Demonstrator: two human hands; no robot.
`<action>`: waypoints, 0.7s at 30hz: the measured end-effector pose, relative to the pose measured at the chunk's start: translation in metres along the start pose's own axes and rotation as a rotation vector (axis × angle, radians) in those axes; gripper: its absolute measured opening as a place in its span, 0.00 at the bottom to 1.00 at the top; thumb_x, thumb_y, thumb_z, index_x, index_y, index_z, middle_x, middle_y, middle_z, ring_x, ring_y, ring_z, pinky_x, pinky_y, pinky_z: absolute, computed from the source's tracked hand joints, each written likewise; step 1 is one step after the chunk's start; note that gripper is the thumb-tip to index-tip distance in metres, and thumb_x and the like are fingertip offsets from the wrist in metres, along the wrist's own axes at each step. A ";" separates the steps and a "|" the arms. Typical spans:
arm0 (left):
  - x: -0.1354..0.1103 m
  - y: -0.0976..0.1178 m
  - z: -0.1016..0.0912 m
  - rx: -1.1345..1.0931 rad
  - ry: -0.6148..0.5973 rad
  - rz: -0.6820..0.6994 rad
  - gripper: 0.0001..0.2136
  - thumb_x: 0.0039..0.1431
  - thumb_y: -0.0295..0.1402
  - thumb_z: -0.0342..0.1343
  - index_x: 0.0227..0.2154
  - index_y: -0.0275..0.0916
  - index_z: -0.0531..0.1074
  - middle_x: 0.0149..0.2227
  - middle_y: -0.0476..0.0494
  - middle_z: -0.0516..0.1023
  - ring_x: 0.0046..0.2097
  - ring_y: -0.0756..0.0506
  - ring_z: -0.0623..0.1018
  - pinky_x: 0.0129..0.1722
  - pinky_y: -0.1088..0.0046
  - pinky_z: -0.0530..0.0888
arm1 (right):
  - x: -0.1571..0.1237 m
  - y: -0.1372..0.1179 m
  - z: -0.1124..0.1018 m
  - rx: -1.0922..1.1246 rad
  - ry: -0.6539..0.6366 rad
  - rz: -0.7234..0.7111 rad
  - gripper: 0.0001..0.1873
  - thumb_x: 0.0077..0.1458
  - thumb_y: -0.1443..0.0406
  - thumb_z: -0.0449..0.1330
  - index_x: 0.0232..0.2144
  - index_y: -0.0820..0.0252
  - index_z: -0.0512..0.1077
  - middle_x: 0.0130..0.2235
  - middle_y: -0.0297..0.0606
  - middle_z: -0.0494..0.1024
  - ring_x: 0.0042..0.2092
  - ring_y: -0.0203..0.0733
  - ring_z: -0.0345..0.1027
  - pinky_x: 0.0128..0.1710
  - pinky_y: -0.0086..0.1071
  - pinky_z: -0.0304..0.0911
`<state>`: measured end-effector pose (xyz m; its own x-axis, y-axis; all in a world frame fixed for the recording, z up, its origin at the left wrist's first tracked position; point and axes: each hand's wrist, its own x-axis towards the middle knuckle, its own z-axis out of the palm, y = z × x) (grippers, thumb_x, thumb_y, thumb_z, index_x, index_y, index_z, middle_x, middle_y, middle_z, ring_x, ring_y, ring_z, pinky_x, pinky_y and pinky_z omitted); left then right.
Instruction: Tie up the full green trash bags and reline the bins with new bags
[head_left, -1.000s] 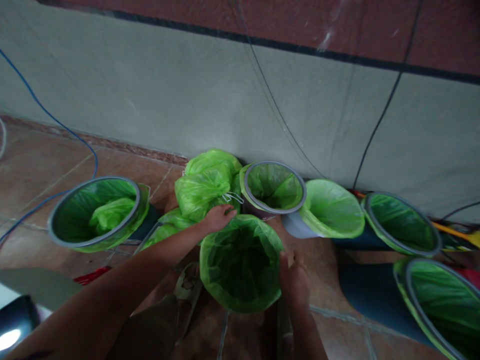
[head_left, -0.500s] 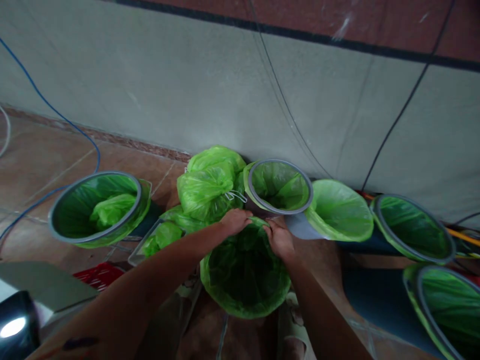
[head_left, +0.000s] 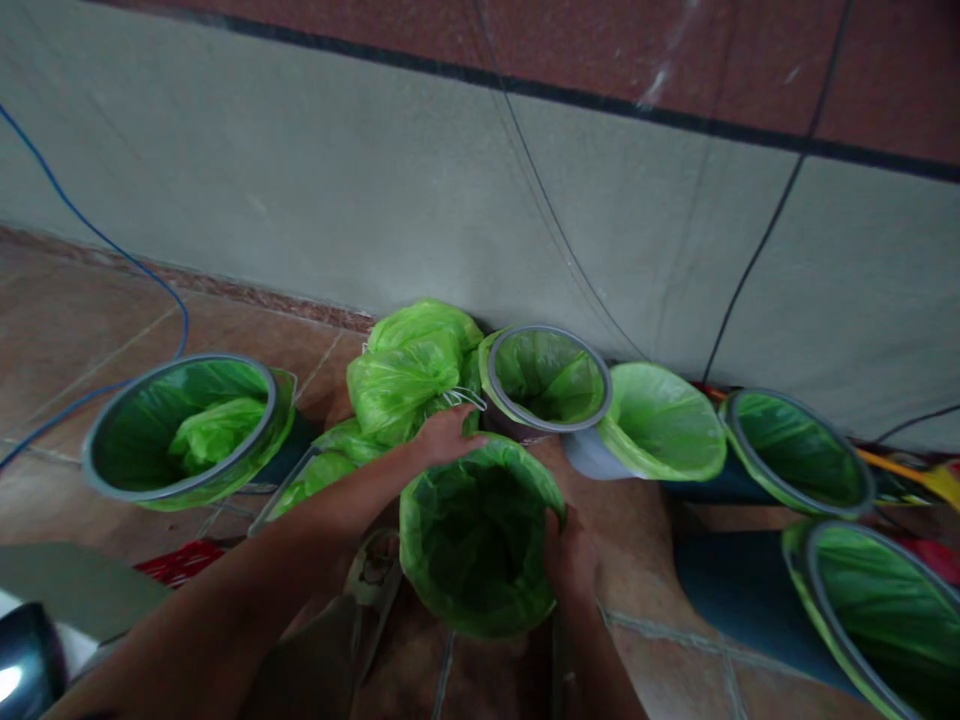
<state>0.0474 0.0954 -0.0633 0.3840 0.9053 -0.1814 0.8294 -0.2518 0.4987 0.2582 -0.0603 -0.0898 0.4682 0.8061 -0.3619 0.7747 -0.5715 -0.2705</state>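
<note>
A small bin lined with a green plastic bag (head_left: 480,535) stands on the floor right below me. My left hand (head_left: 444,438) rests on the far left edge of the bag's rim, its fingers curled over the plastic. On the right side of the rim, my right hand (head_left: 570,560) grips the bag's folded edge. A tied, full green bag (head_left: 405,375) lies just behind my left hand.
Several more bins with green liners stand along the grey wall: one at the left (head_left: 184,430), one behind (head_left: 546,378), others at the right (head_left: 799,450). A blue cable (head_left: 112,250) and black cables run over the floor and wall. A red crate (head_left: 180,560) lies at lower left.
My right hand has slid from the far rim, next to my left hand, round to the right side of the bag. The left hand stays at the far edge. The bag's mouth is wider.
</note>
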 end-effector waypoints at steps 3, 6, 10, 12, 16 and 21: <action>0.005 -0.004 -0.004 -0.057 -0.012 -0.064 0.21 0.67 0.43 0.44 0.53 0.34 0.70 0.48 0.37 0.79 0.47 0.44 0.79 0.48 0.69 0.74 | -0.013 0.009 -0.001 0.120 0.177 0.013 0.34 0.64 0.50 0.41 0.59 0.70 0.62 0.49 0.59 0.77 0.47 0.54 0.74 0.41 0.38 0.65; 0.010 0.006 -0.002 0.007 -0.043 -0.039 0.20 0.69 0.39 0.39 0.42 0.36 0.76 0.40 0.39 0.81 0.41 0.44 0.80 0.43 0.69 0.74 | 0.011 0.000 -0.019 0.212 0.324 -0.092 0.33 0.65 0.52 0.38 0.58 0.68 0.66 0.52 0.57 0.76 0.51 0.53 0.72 0.45 0.38 0.64; 0.014 0.028 0.008 0.081 -0.035 0.063 0.18 0.69 0.39 0.41 0.40 0.39 0.77 0.42 0.40 0.81 0.44 0.43 0.79 0.46 0.67 0.73 | 0.058 -0.026 -0.034 0.186 0.150 -0.310 0.27 0.66 0.56 0.41 0.47 0.63 0.75 0.43 0.49 0.81 0.43 0.47 0.75 0.43 0.35 0.64; 0.013 0.034 0.014 0.145 -0.040 0.143 0.18 0.69 0.39 0.41 0.40 0.39 0.77 0.42 0.41 0.81 0.45 0.43 0.79 0.47 0.68 0.72 | 0.070 -0.034 -0.029 0.160 0.056 -0.407 0.25 0.66 0.56 0.42 0.44 0.60 0.76 0.41 0.45 0.82 0.42 0.44 0.75 0.43 0.32 0.64; 0.006 0.022 0.025 0.204 -0.098 0.286 0.15 0.69 0.38 0.42 0.43 0.40 0.74 0.43 0.43 0.81 0.46 0.45 0.79 0.48 0.70 0.72 | 0.069 -0.032 -0.010 0.076 0.000 -0.452 0.23 0.66 0.56 0.44 0.48 0.56 0.75 0.43 0.41 0.82 0.44 0.42 0.75 0.45 0.31 0.65; 0.000 -0.001 0.028 0.227 -0.164 0.331 0.10 0.67 0.34 0.46 0.44 0.39 0.71 0.41 0.42 0.80 0.45 0.44 0.79 0.46 0.70 0.73 | 0.064 -0.019 -0.001 -0.031 -0.017 -0.460 0.21 0.63 0.55 0.51 0.53 0.53 0.71 0.42 0.41 0.82 0.42 0.44 0.75 0.44 0.31 0.63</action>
<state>0.0578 0.0864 -0.0873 0.6881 0.7018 -0.1844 0.7122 -0.6047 0.3566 0.2742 0.0023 -0.1069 0.0655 0.9721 -0.2252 0.9129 -0.1495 -0.3797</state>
